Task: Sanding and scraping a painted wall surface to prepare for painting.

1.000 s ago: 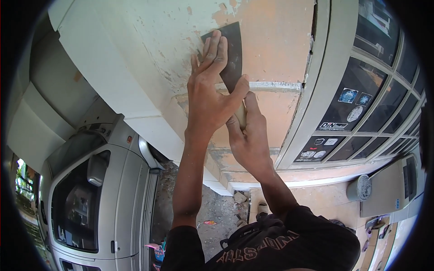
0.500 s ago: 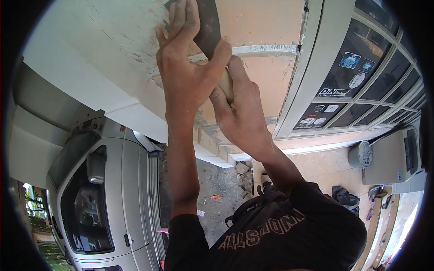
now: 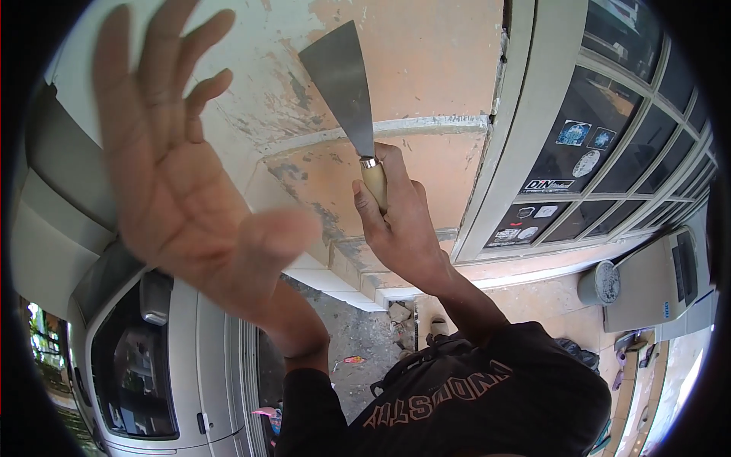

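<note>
My right hand (image 3: 407, 228) is wrapped round the pale handle of a putty knife (image 3: 340, 76). The wide grey blade points up and to the left, in front of a wall (image 3: 434, 61) with bare peach patches and scraped white paint. Whether the blade touches the wall I cannot tell. My left hand (image 3: 179, 175) is raised at the upper left, palm facing me, fingers spread and holding nothing. It is close to the camera, and its thumb is blurred.
A pale ledge (image 3: 381, 126) runs across the wall. To the right is a paned window (image 3: 586, 160) with stickers. A grey van (image 3: 198, 358) stands at the left. A bucket (image 3: 599, 283) sits beside a white appliance (image 3: 647, 278). Rubble (image 3: 399, 311) lies at the wall's foot.
My left hand has come off the putty knife's blade and swung up to the left, opening. The right hand still grips the handle, slightly lower in view.
</note>
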### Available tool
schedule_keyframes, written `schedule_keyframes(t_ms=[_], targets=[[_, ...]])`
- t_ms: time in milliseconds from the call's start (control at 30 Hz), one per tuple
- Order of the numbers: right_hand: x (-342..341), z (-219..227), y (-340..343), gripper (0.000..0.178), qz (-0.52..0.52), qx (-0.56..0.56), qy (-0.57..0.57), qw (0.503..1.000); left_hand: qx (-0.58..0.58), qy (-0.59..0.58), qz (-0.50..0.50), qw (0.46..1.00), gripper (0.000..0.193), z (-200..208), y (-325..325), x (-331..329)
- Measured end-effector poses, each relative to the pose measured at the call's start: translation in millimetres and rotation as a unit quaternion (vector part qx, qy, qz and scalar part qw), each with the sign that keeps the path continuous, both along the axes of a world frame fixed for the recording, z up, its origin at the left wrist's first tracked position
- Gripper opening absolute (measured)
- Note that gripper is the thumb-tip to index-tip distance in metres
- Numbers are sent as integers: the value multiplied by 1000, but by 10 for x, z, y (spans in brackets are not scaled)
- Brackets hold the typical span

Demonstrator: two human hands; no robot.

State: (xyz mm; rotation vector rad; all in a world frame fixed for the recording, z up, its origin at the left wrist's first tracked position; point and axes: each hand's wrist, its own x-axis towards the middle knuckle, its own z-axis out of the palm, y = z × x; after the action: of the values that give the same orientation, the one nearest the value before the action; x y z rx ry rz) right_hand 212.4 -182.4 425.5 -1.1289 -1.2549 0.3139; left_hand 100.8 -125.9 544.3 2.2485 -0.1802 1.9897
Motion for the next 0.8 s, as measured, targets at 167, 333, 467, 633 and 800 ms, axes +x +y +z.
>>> schedule_keyframes(t_ms=[167, 333, 467, 633, 800], targets=[[-149, -6, -33, 34, 9, -9, 7, 1000, 144, -50, -126, 980, 78, 279, 512, -748], [-51, 29, 74, 31, 20, -16, 25, 999, 107, -72, -113, 985, 76, 248, 1035, -1193], [-32, 13, 54, 31, 25, -9, 17, 1000, 104, -84, -96, 986, 75, 439, 1506, -1733], [-3, 25, 82, 31, 20, -27, 20, 999, 114, -105, -98, 983, 74, 178, 448, -679], [103, -80, 107, 33, 18, -2, 17, 1000, 98, -129, -104, 981, 73, 38, 429, -1167]])
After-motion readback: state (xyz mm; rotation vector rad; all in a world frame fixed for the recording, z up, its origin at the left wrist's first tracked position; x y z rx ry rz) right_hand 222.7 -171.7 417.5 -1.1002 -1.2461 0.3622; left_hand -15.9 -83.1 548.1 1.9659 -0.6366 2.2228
